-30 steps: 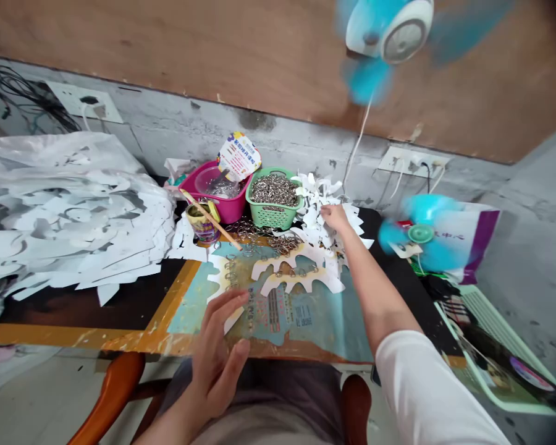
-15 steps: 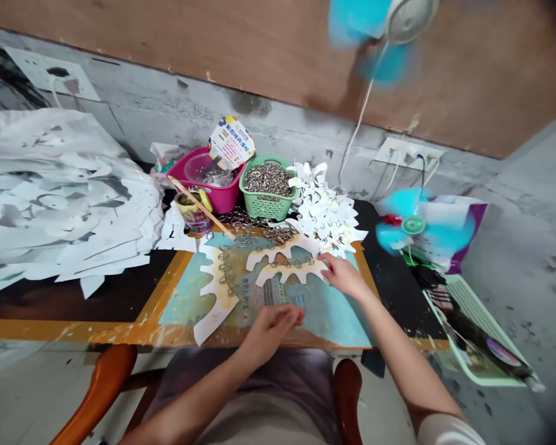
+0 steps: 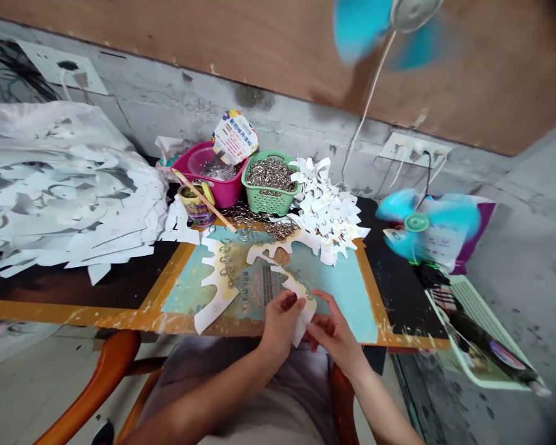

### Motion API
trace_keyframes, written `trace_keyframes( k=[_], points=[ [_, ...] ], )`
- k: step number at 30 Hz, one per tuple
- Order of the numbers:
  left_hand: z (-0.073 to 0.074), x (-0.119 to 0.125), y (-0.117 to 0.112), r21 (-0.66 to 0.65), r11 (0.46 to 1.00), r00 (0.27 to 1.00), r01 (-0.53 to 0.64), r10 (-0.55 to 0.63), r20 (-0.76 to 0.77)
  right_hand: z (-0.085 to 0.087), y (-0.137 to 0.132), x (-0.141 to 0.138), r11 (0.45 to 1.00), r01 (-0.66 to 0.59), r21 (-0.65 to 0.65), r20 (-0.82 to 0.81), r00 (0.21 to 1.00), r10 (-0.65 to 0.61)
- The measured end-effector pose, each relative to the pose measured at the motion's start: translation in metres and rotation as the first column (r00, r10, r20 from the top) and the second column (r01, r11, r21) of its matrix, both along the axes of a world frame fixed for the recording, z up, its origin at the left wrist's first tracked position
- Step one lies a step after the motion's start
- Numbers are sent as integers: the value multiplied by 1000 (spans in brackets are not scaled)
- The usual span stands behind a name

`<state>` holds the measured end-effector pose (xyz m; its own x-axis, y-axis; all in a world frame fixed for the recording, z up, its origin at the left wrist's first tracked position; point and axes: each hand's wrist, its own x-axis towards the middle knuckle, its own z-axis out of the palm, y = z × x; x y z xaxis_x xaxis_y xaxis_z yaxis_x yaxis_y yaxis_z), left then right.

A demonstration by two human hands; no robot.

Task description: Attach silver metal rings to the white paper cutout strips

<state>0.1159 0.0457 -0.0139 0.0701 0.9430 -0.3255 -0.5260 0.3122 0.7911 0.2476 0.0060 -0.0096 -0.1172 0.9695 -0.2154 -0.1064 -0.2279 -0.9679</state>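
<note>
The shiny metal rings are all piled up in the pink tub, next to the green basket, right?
Not quite! The head view shows the shiny metal rings piled in the green basket, not the pink tub. The tub does stand next to the basket.

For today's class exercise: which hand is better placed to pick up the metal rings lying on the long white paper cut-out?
Probably the left hand: it is closer to the metal rings on the white paper cut-out. The right hand lies farther away, and both hands are at a smaller paper piece.
</note>
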Motion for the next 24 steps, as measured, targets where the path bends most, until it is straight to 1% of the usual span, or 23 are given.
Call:
trace_keyframes(
  k=[3, 5, 7, 10, 12, 15, 17, 20, 24],
  points=[
    [-1, -12, -6, 23, 998, 998, 52, -51, -38, 0, 7, 5, 990, 114, 79, 75, 990, -119],
    [-2, -17, -8, 14, 997, 996, 71, -71, -53, -1, 14, 4, 981, 138, 138, 138, 978, -157],
    [-3, -20, -9, -8, 998, 997, 58, -58, -50, -2, 19, 0, 972, 138, 190, 203, 963, -176],
    [-5, -22, -10, -57, 998, 999, 28, -30, -31, -7, 19, -8, 946, 191, 264, 283, 922, -265],
    [-4, -22, -10, -75, 997, 1000, 2, -4, -23, -9, 16, -13, 920, 224, 322, 298, 898, -323],
    [-1, -22, -11, -61, 997, 999, -40, 39, -7, -7, 11, -18, 890, 235, 390, 318, 873, -370],
    [1, -21, -12, -55, 998, 999, -43, 43, 4, -4, 8, -20, 889, 240, 391, 339, 860, -381],
    [2, -20, -15, -47, 998, 999, -40, 40, 0, 0, 6, -21, 904, 254, 343, 365, 851, -378],
    [-2, -19, -19, 11, 999, 998, -31, 32, -52, 0, 9, -21, 929, 226, 292, 379, 865, -330]
  ],
)
